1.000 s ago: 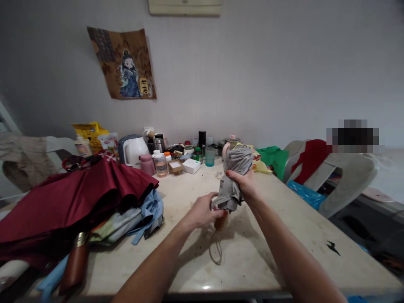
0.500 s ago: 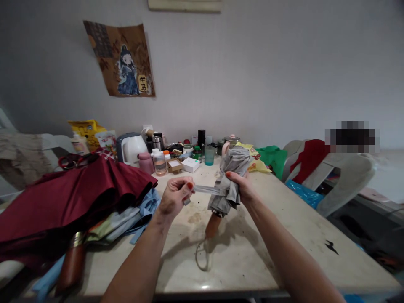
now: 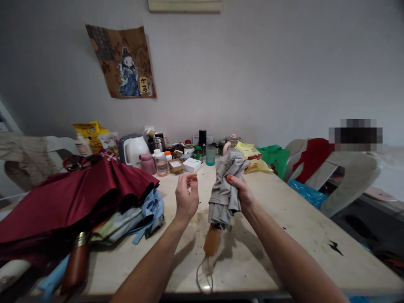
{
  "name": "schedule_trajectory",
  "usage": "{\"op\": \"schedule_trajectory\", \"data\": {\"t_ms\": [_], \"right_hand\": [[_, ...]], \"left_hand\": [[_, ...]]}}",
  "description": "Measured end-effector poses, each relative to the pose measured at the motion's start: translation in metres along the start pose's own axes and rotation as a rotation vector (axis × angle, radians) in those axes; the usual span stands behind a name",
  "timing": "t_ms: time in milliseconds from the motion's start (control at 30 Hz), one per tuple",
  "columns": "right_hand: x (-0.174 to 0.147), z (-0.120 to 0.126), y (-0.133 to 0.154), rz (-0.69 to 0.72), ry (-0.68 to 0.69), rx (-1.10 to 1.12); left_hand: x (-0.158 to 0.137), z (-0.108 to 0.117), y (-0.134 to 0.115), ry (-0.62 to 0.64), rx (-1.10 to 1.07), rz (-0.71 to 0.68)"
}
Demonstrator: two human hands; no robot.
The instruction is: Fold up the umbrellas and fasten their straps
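Folded grey fabric umbrella [image 3: 225,189] with tan handle [image 3: 211,240] held near upright above pale worktop [image 3: 284,235]. Right hand [image 3: 240,191] clenched round canopy. Left hand [image 3: 187,197] just beside, released, fingers loosely curled. Dark red umbrella [image 3: 72,198] lies at left.

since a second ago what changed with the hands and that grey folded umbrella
The left hand let go: it gripped the lower end of the grey folded fabric umbrella, then pulled its thin strap out sideways, and now hovers open beside it, holding nothing. The umbrella stands more upright, its tan handle lower. The right hand stays clamped round the canopy; the dark red umbrella has not moved.
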State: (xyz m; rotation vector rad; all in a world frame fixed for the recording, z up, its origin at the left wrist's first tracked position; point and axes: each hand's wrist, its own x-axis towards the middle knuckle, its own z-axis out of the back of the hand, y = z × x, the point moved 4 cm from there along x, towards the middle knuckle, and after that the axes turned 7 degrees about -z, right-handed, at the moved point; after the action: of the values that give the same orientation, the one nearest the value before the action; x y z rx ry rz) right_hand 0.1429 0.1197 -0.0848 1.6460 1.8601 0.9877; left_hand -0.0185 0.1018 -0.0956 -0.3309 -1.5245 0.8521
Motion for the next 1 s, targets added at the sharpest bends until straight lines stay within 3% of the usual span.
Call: {"op": "schedule_trajectory", "data": {"t_ms": [33, 167, 233, 300, 500, 767, 833, 1000], "right_hand": [[0.002, 0.002, 0.001, 0.013, -0.022, -0.007], [0.008, 0.010, 0.004, 0.039, -0.082, -0.027], [0.008, 0.012, 0.007, 0.038, -0.057, -0.037], [0.007, 0.010, 0.010, 0.006, 0.011, -0.073], [0.003, 0.004, 0.011, -0.073, 0.014, -0.099], [0.001, -0.002, 0.011, 0.015, 0.010, -0.305], [-0.001, -0.005, 0.010, 0.031, -0.010, -0.318], [-0.004, -0.015, -0.007, 0.045, 0.010, -0.276]], "left_hand": [[-0.002, 0.000, -0.004, 0.001, -0.035, 0.048], [-0.022, -0.028, -0.014, 0.504, -0.432, 0.340], [-0.031, -0.038, -0.014, 0.603, -0.635, 0.513], [-0.032, -0.041, -0.011, 0.570, -0.729, 0.593], [-0.018, -0.032, -0.005, 0.338, -0.514, 0.448], [-0.018, -0.027, 0.001, 0.319, -0.676, 0.615], [-0.019, -0.029, 0.003, 0.319, -0.572, 0.558], [-0.027, -0.036, 0.004, 0.321, 0.088, 0.237]]}}
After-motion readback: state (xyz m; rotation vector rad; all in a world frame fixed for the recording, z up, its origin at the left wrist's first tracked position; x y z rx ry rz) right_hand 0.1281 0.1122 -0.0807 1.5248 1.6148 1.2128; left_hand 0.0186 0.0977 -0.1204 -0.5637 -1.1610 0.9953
